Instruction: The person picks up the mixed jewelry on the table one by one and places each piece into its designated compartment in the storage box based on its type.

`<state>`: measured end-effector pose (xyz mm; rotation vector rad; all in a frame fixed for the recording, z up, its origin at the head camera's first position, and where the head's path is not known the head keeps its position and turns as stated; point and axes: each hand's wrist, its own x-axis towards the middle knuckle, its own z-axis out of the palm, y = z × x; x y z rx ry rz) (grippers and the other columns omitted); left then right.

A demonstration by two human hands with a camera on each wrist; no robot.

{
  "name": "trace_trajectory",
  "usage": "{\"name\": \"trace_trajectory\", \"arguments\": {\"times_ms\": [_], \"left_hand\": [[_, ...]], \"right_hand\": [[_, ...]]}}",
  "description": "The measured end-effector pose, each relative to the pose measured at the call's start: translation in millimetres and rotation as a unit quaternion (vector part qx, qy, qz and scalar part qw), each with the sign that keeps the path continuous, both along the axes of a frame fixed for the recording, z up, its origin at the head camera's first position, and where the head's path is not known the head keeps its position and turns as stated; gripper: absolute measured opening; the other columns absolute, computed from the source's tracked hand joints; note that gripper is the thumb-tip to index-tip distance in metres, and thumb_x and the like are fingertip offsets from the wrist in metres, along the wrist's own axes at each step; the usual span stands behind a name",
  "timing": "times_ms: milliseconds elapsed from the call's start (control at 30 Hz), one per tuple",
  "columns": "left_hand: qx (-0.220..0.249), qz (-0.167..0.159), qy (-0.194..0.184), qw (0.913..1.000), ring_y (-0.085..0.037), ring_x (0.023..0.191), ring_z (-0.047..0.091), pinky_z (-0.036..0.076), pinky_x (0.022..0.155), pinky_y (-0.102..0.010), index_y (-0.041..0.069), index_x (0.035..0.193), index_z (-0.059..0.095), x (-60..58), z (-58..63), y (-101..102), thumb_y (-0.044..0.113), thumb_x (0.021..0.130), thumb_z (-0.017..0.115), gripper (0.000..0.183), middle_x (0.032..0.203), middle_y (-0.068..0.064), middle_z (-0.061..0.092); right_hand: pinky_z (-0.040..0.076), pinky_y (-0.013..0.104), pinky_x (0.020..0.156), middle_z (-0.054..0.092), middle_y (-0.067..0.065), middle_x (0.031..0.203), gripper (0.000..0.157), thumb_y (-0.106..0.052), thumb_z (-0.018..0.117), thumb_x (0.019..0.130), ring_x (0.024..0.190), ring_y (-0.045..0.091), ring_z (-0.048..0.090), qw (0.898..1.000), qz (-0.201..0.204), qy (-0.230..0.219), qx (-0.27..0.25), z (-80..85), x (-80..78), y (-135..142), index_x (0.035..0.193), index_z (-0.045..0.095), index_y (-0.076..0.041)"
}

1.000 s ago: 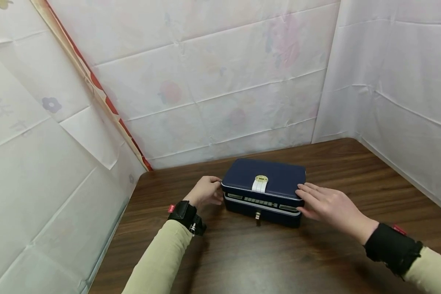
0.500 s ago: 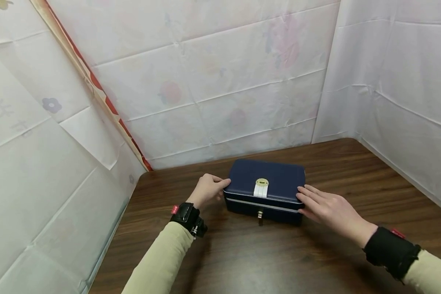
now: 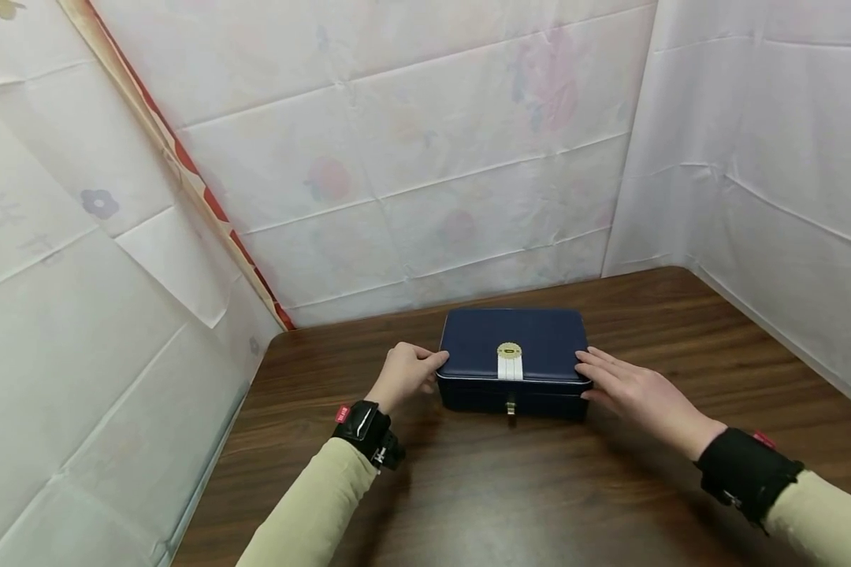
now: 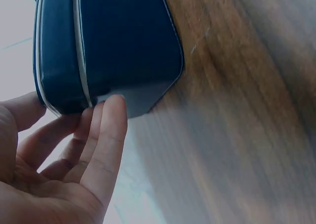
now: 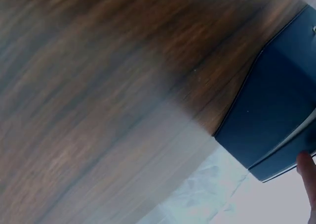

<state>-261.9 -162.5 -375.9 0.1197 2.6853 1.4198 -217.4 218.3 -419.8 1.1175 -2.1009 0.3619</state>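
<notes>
A navy jewelry box [image 3: 514,346] with white piping stands on the brown wooden table, its lid down. A white strap with a round gold emblem [image 3: 509,351] lies on the lid; a small metal clasp [image 3: 510,407] sits on the front. At the left front corner my left hand [image 3: 406,374] lays its thumb on the lid's edge. Its other fingers [image 4: 113,125] stretch to the box's side, fairly straight. My right hand [image 3: 641,399] rests nearly straight fingers on the right corner of the lid. Only one right fingertip [image 5: 305,162] shows in the right wrist view, against the lid.
The wooden table [image 3: 510,488] extends in front of the box and to both sides. Pale printed sheeting [image 3: 411,173] hangs behind it and along the sides. Black camera straps [image 3: 745,472] circle both wrists over light sleeves.
The box's lid has come down over the compartments that showed at its front. The box has turned slightly, its front now facing the person more squarely. Both hands stay at its corners.
</notes>
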Motion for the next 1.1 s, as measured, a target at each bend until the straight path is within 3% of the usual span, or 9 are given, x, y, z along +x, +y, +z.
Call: {"name": "trace_trajectory", "arguments": {"times_ms": [567, 633, 700, 800, 867, 933, 1000, 1033, 1100], "left_hand": [[0.017, 0.022, -0.009, 0.9996, -0.029, 0.077, 0.076, 0.062, 0.074, -0.043, 0.0, 0.098, 0.08, 6.9, -6.2, 9, 0.031, 0.098, 0.071, 0.033, 0.079, -0.008, 0.074], [0.02, 0.022, -0.011, 0.9995, -0.029, 0.078, 0.076, 0.062, 0.074, -0.043, 0.0, 0.098, 0.08, 7.2, -6.9, 9, 0.032, 0.099, 0.07, 0.033, 0.08, -0.009, 0.075], [0.025, 0.025, -0.015, 0.9993, -0.029, 0.079, 0.076, 0.063, 0.073, -0.041, 0.001, 0.098, 0.08, 7.4, -7.0, 9, 0.032, 0.099, 0.07, 0.033, 0.082, -0.009, 0.075], [0.027, 0.023, -0.015, 0.9992, -0.03, 0.08, 0.076, 0.063, 0.072, -0.038, 0.0, 0.099, 0.08, 8.1, -7.8, 9, 0.031, 0.099, 0.07, 0.033, 0.087, -0.01, 0.075], [0.026, 0.023, -0.014, 0.9993, -0.029, 0.08, 0.076, 0.063, 0.07, -0.037, 0.0, 0.1, 0.08, 8.5, -8.8, 9, 0.031, 0.099, 0.07, 0.033, 0.087, -0.01, 0.075], [0.021, 0.022, -0.013, 0.9995, -0.029, 0.079, 0.075, 0.063, 0.069, -0.036, 0.0, 0.102, 0.079, 8.9, -9.6, 9, 0.031, 0.1, 0.069, 0.032, 0.086, -0.009, 0.075], [0.012, 0.021, -0.013, 0.9996, -0.028, 0.079, 0.075, 0.063, 0.068, -0.035, 0.002, 0.105, 0.079, 9.3, -9.5, 8, 0.032, 0.099, 0.069, 0.032, 0.084, -0.01, 0.075], [0.005, 0.017, -0.013, 0.9998, -0.028, 0.079, 0.074, 0.063, 0.067, -0.035, 0.002, 0.107, 0.079, 9.3, -9.5, 7, 0.032, 0.1, 0.069, 0.032, 0.084, -0.009, 0.075], [-0.022, 0.007, -0.01, 0.9997, -0.029, 0.081, 0.073, 0.062, 0.069, -0.035, 0.005, 0.114, 0.078, 10.2, -8.0, 4, 0.035, 0.1, 0.068, 0.034, 0.088, -0.008, 0.075]], "right_hand": [[0.059, 0.038, 0.076, 0.069, 0.02, 0.128, 0.066, -0.052, 0.031, 0.106, 0.111, 0.033, 0.07, 0.999, 0.0, -0.044, -0.006, -6.3, -17.8, 10, 0.121, 0.07, -0.001], [0.059, 0.038, 0.076, 0.068, 0.02, 0.129, 0.054, -0.047, 0.048, 0.104, 0.112, 0.033, 0.069, 0.999, -0.002, -0.051, -0.006, -6.4, -19.2, 11, 0.121, 0.07, -0.001], [0.059, 0.038, 0.076, 0.068, 0.021, 0.129, 0.043, -0.035, 0.071, 0.095, 0.112, 0.033, 0.07, 0.998, -0.002, -0.056, -0.006, -6.7, -20.4, 12, 0.121, 0.07, -0.001], [0.059, 0.039, 0.076, 0.068, 0.021, 0.129, 0.052, -0.011, 0.088, 0.074, 0.111, 0.033, 0.07, 0.998, 0.0, -0.061, -0.007, -7.1, -21.7, 11, 0.121, 0.069, -0.001], [0.059, 0.038, 0.076, 0.068, 0.021, 0.129, 0.046, -0.018, 0.085, 0.081, 0.111, 0.033, 0.07, 0.998, 0.001, -0.058, -0.006, -7.6, -22.2, 12, 0.121, 0.069, -0.002], [0.059, 0.037, 0.077, 0.068, 0.019, 0.129, 0.041, -0.034, 0.071, 0.096, 0.111, 0.033, 0.07, 0.999, 0.001, -0.053, -0.003, -7.7, -22.7, 13, 0.122, 0.07, -0.003], [0.058, 0.04, 0.083, 0.068, 0.017, 0.129, 0.048, -0.045, 0.056, 0.103, 0.112, 0.033, 0.069, 0.999, 0.002, -0.053, 0.001, -6.6, -23.3, 15, 0.122, 0.071, -0.003], [0.057, 0.042, 0.086, 0.069, 0.017, 0.129, 0.049, -0.046, 0.054, 0.103, 0.112, 0.032, 0.069, 0.998, 0.002, -0.055, 0.004, -5.6, -23.6, 16, 0.121, 0.071, -0.004], [0.055, 0.046, 0.091, 0.069, 0.016, 0.128, 0.042, -0.039, 0.068, 0.098, 0.112, 0.032, 0.069, 0.998, -0.001, -0.064, 0.012, -1.8, -24.7, 19, 0.121, 0.071, -0.003]]}}
